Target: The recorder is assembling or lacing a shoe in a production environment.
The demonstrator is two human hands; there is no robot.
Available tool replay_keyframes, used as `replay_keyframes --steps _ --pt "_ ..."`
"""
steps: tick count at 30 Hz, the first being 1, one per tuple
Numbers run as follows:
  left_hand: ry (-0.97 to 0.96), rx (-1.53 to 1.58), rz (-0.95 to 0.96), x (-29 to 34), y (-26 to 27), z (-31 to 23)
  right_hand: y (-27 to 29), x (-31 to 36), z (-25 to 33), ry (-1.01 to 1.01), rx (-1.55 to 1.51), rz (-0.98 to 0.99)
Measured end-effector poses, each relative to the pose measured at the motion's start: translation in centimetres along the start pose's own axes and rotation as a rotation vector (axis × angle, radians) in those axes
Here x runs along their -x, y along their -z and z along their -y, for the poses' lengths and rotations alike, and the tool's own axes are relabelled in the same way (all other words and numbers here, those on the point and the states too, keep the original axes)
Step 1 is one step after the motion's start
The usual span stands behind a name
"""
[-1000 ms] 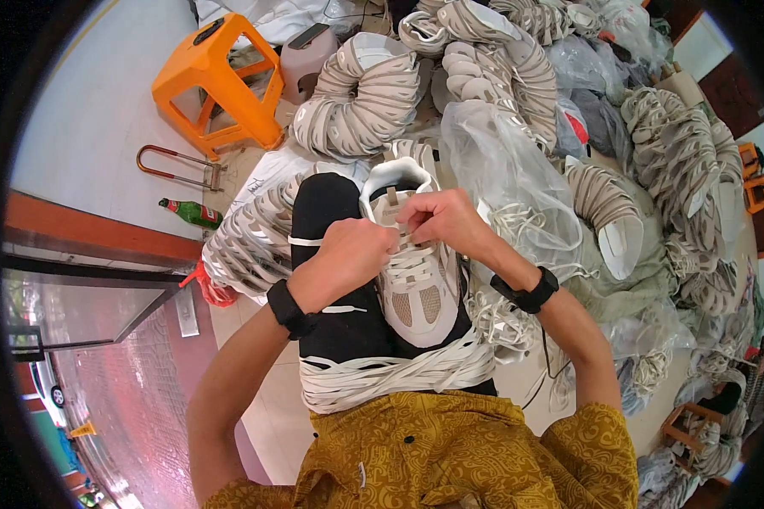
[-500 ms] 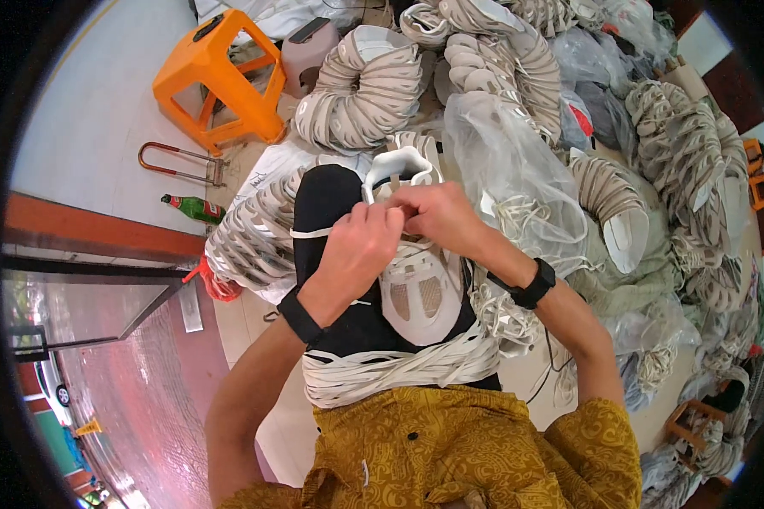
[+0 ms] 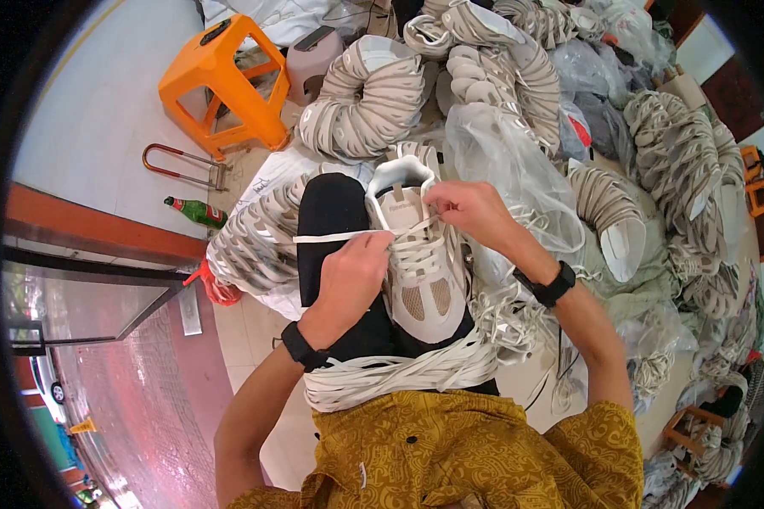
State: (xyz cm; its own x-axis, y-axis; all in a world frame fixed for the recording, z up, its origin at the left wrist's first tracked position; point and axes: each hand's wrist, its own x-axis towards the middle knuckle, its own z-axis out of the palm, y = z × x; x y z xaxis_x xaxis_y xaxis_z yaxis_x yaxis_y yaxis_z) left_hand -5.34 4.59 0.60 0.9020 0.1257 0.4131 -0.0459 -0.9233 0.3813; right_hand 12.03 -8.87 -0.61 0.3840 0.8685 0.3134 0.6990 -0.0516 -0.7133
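A beige and white sneaker upper (image 3: 418,301) rests on my dark-clothed thighs, its toe toward me and its padded collar away. White lace crosses its lower eyelet rows. At the left side of the tongue, my left hand (image 3: 352,273) is closed on a white shoelace (image 3: 335,237), part of which stretches left over the black knee. My right hand (image 3: 477,214) pinches at the upper's right eyelet edge, where a lace strand runs to its fingers; the exact fingertip contact is partly hidden. A thick bundle of white laces (image 3: 399,379) lies across my lap.
Coiled stacks of similar uppers (image 3: 363,97) lie ahead, with more at the right (image 3: 607,216). A clear plastic bag (image 3: 509,161) sits beyond my right hand. An orange stool (image 3: 221,85), a green bottle (image 3: 197,211) and a U-shaped metal rack (image 3: 182,165) are at left.
My hands, together over the tongue before, have moved apart. The right went right, the left slightly down. The tongue and crossed lacing now show between them, with a lace strand spanning the gap.
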Motion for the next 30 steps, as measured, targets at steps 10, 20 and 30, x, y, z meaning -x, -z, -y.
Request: replay_keyframes --steps 10,20,30 --pt "-0.018 -0.224 0.202 -1.0 1.2 1.4 0.0 1.8 1.6 0.124 0.105 0.022" --pt "-0.071 -0.345 0.138 -1.8 5.2 3.9 -1.3 1.8 0.0 -0.106 -0.266 0.073" --pt "-0.018 -0.506 0.087 -1.9 5.8 3.3 -2.9 4.3 -5.3 -0.594 -0.031 -0.016"
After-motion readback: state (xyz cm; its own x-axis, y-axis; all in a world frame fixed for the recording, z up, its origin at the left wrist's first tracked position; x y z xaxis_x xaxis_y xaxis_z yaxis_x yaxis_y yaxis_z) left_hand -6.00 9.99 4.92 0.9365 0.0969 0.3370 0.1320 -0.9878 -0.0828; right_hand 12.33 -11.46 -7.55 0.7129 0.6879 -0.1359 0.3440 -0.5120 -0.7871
